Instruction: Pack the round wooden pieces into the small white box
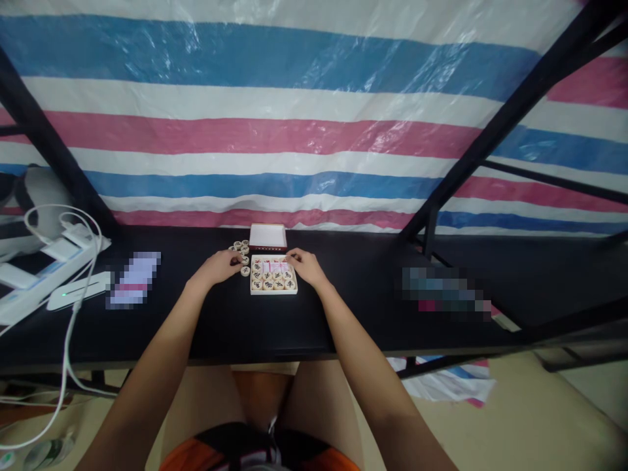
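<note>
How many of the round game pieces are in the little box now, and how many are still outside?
Two rows of round wooden discs already fill the near part of the shallow white box; its far part looks unfilled. The left hand rests by a small heap of loose wooden discs on the black table, while the right hand touches the box's far corner. The red-edged lid lies open behind.

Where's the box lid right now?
The box lid lies open side up at the table's far edge, centre of view, just behind the box of pieces.

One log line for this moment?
left hand: on loose pieces | right hand: at box top edge | lid: behind box
</note>
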`<state>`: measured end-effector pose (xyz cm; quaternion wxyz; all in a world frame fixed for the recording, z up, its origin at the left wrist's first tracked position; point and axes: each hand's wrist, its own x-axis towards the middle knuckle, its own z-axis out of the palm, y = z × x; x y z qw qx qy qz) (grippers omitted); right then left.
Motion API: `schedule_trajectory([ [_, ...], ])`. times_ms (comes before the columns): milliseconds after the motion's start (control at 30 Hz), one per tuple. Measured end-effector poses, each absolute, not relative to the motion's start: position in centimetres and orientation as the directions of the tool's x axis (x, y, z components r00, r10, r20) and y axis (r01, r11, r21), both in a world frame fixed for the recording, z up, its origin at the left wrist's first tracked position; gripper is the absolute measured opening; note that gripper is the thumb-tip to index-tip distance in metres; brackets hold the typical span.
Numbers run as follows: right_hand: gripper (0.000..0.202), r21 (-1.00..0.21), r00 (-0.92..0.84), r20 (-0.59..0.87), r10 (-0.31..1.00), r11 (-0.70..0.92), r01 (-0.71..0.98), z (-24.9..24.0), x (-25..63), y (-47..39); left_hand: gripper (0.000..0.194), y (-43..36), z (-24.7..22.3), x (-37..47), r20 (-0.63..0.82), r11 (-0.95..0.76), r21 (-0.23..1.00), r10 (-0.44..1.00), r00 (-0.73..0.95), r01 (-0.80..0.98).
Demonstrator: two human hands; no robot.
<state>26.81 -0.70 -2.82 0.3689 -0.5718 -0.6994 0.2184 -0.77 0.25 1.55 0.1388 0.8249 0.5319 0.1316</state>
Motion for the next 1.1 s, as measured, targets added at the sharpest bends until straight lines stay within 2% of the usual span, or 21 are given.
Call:
schedule_trajectory([
  [233,0.022,-0.726,-0.076,0.27,0.96,0.255,0.638,-2.9,26.8,-0.7,0.028,0.3,1.4,-0.8,0.033,-0.474,0.496,0.848,0.529,0.728],
  [333,0.023,-0.735,-0.076,0.268,0.96,0.255,0.628,-3.0,26.9,-0.6,0.031,0.2,1.4,-0.6,0.002,-0.491,0.489,0.828,0.561,0.721],
  [633,0.023,-0.731,-0.067,0.269,0.961,0.249,0.635,-2.9,26.9,-0.6,0.028,0.2,1.7,-1.0,0.005,-0.442,0.494,0.863,0.506,0.749],
  [767,0.022,-0.734,-0.069,0.268,0.961,0.25,0.631,-2.8,26.8,-0.7,0.026,0.0,2.0,-0.9,0.08,-0.434,0.497,0.885,0.458,0.751],
  [900,0.022,-0.723,-0.065,0.263,0.963,0.241,0.647,-2.5,26.5,-0.9,0.029,-1.0,2.4,1.6,0.262,-0.467,0.492,0.884,0.387,0.735],
  [1000,0.021,-0.713,-0.059,0.266,0.962,0.238,0.659,-2.3,26.4,-0.9,0.026,-1.7,2.2,4.1,0.377,-0.574,0.438,0.816,0.439,0.692],
  [1100,0.021,-0.716,-0.062,0.268,0.962,0.242,0.655,-2.2,26.4,-0.9,0.023,-1.8,1.7,5.5,0.344,-0.626,0.358,0.778,0.525,0.693],
])
